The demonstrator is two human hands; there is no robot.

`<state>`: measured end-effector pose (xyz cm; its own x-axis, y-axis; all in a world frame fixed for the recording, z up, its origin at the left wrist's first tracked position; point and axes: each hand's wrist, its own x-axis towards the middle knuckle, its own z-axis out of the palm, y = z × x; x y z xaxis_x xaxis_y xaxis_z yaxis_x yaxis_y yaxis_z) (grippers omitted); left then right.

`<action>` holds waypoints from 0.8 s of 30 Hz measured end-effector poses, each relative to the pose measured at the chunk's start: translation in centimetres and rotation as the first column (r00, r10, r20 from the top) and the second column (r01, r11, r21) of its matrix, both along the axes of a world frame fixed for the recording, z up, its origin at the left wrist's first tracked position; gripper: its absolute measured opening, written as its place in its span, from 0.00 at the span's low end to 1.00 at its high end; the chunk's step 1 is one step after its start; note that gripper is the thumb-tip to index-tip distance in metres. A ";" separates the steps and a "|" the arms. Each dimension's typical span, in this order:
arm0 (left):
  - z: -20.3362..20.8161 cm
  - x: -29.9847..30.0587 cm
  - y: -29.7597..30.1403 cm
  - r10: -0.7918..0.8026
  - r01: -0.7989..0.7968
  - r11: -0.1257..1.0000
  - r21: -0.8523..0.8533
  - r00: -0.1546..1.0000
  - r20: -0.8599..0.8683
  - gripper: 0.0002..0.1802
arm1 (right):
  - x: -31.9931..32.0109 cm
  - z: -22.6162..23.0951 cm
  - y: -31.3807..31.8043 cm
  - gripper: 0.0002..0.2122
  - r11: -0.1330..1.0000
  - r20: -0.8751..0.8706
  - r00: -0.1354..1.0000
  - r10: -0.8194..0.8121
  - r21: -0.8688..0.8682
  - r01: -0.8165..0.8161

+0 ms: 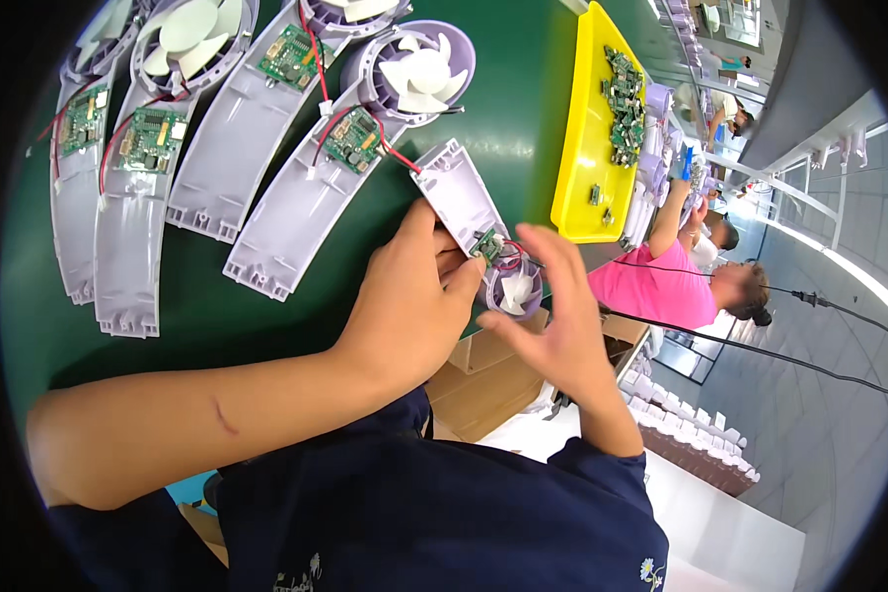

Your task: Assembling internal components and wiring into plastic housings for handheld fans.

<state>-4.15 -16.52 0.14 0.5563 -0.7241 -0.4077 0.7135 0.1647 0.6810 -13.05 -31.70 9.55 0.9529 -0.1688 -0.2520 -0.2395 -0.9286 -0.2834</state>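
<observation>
Far left, 4 lilac fan housings (128, 212) lie side by side on the green table (503, 109), each with a white fan blade and a green circuit board wired in red. My left hand (414, 296) grips a 5th housing, the held fan shell (464, 207), thumb pressing near its small circuit board (485, 244); the shell is tilted, its upper end over the table edge, its fan end (511, 288) between my hands. My right hand (553, 316) is spread wide, fingers loose, holding nothing, just beside the fan end. Risk as I judge it: the red wires (511, 255) could snag or pull off the board if the open fingers catch them. Right of that, a yellow tray (577, 197) of boards; beyond it, a co-worker in pink.
</observation>
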 end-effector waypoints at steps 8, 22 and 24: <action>0.8 -3.6 4.9 -0.376 0.360 0.925 0.122 0.913 0.159 0.11 | 2.0 -1.2 -2.5 0.28 0.976 0.078 0.975 0.207 -0.079 -0.201; 3.1 2.6 2.7 -0.198 -0.055 0.971 0.233 0.361 0.911 0.35 | -1.0 -0.4 -2.3 0.19 0.850 0.336 0.834 -0.439 0.456 0.263; 3.1 2.9 2.2 -0.283 0.063 0.950 0.307 0.593 0.754 0.33 | -2.0 -3.1 0.4 0.18 0.495 0.129 0.667 -0.734 0.774 0.395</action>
<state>-1.27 -14.29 3.28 0.6111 -0.7906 -0.0394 -0.1137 -0.1369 0.9840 -15.00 -31.33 6.47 0.7279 -0.6657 -0.1645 -0.3480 -0.1519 -0.9251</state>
